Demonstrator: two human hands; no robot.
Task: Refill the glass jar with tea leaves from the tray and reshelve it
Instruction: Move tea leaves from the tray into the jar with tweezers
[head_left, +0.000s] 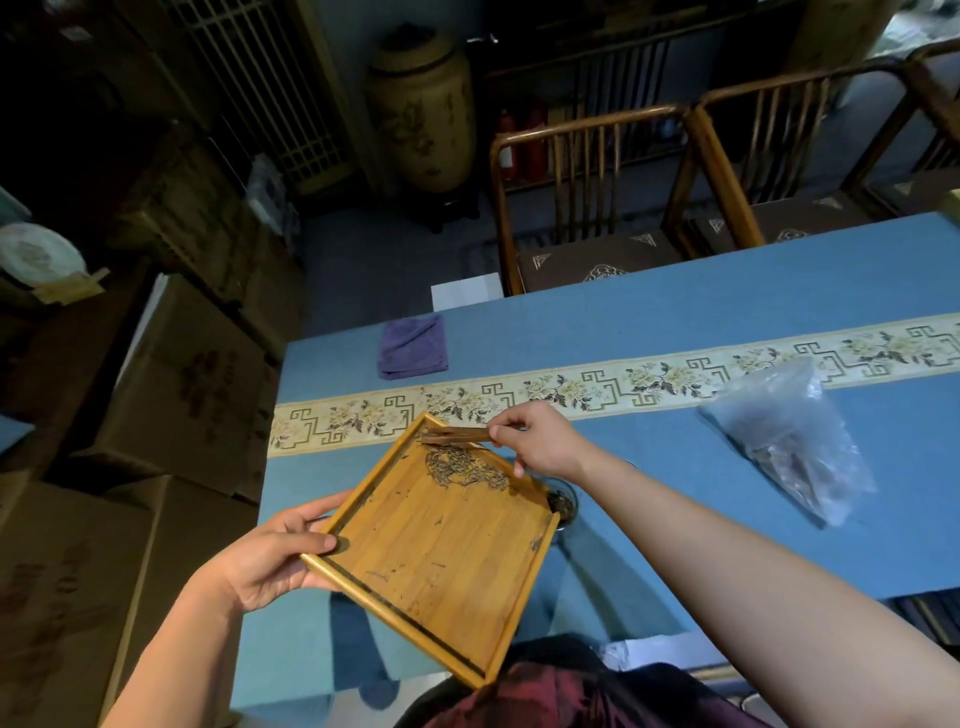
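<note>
Head view, left hand: our left hand (270, 561) is clamped on the tray (441, 551) at its 9 o'clock edge, holding it tilted above the surface (727, 467).
Head view, right hand: our right hand (540, 441) is closed on a small wooden scraper (454, 436) at the tray's 12 o'clock corner.
Tea leaves: a loose patch of tea leaves (465, 467) lies just beside the scraper, near the tray's 1 o'clock edge.
Jar: the glass jar (563, 504) shows only partly, under the tray's 3 o'clock corner, with dark leaves inside.
Bag: a clear plastic bag (795, 436) lies at 3 o'clock, well apart.
Done: we judge most leaves are already off the tray.
Left: sweeping in the remainder, closing the jar, then reshelving; no shelf is identifiable.
</note>
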